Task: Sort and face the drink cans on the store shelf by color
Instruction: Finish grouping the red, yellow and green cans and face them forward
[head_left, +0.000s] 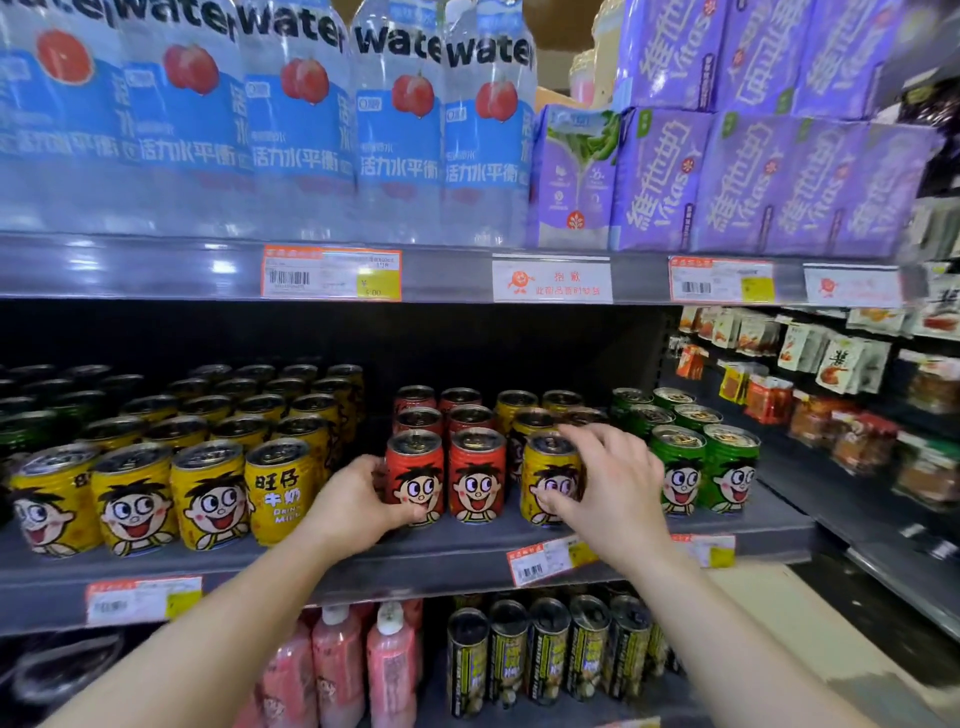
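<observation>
Fingers (574, 434) of right hand (613, 488) hide yellow can (548, 478) partly

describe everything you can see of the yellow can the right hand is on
The yellow can stands upright at the front of the middle shelf, between two red cans and two green cans. It looks like ribbed metal with a silver pull-tab lid, printed with a cartoon face facing out. The right hand wraps its right side, thumb low across the front, partly hiding the face.
</observation>
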